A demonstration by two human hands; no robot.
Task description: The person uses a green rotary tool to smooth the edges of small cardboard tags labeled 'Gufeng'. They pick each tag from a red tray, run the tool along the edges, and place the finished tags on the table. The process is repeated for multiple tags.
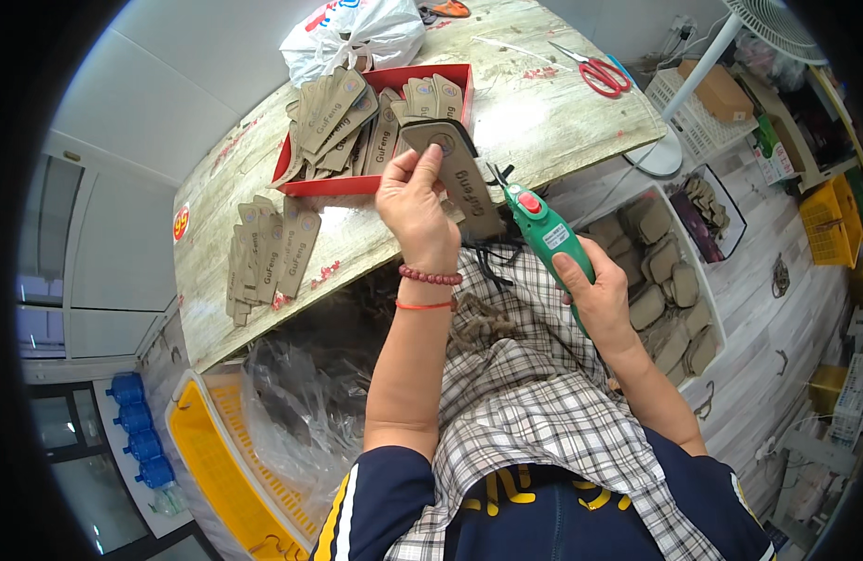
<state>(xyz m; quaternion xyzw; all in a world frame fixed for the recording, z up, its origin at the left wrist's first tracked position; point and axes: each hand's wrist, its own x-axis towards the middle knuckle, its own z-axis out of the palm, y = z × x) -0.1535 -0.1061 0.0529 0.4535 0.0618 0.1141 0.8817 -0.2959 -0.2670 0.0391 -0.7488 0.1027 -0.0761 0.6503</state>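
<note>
Stretching across the upper middle, the pale, worn tabletop (pixel 553 112) stands beyond the person's forearms. The left forearm rises almost straight from the lower edge; the right one slants up and inward from the lower right, so the hands meet close together near the tabletop's near edge.

On the floor at right, a white bin (pixel 690 251) holds many brown padded pieces (pixel 648 309). At lower left, a yellow basket (pixel 202 467) has clear plastic (pixel 301 402) bunched beside it; whether any lies inside, I cannot tell. A knotted white bag (pixel 385 37) sits on the tabletop, its contents hidden. In front of it, a red box (pixel 329 187) is crowded with tan strips (pixel 333 126), some heaped above its rim. Right of the white bin, a smaller dark box (pixel 745 224) contains tan pieces.

The right grip (pixel 595 290) is wrapped around a green handheld tool (pixel 542 224), thumb along its side, the dark tip pointing up and left. The left grip (pixel 413 192) pinches one tan strip (pixel 474 192), thumb pressed near its rounded upper end; this strip hangs aslant before the red box, just beside the tip.
</note>
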